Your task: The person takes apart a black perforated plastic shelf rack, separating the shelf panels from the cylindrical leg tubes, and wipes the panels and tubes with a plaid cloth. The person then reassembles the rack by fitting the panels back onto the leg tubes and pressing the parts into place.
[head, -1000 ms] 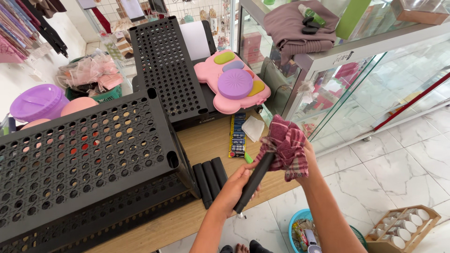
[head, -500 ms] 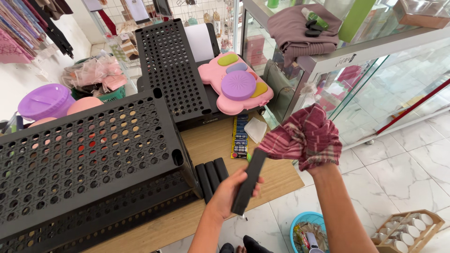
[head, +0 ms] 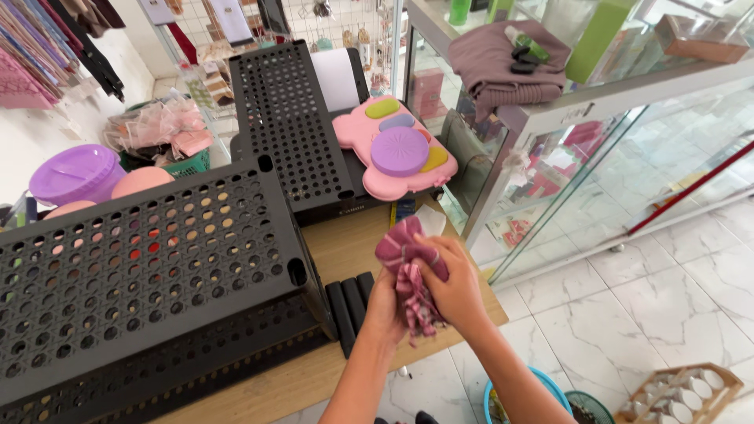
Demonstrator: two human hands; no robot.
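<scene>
We're in a small shop: on the right a glass display counter (head: 565, 157) shows goods behind its panes, with bottles (head: 597, 27) and a folded cloth (head: 495, 59) on top. Far left, clothes hang on a rail (head: 47, 47), trinkets dangle on a wire grid (head: 330, 23), and black perforated racks (head: 149, 275) crowd the wooden table (head: 345, 243).

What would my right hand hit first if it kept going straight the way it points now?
Probably the pink bear-shaped tray. The right hand, wrapped around the checked cloth, points up the wooden table toward it, though depth is unclear.
</scene>
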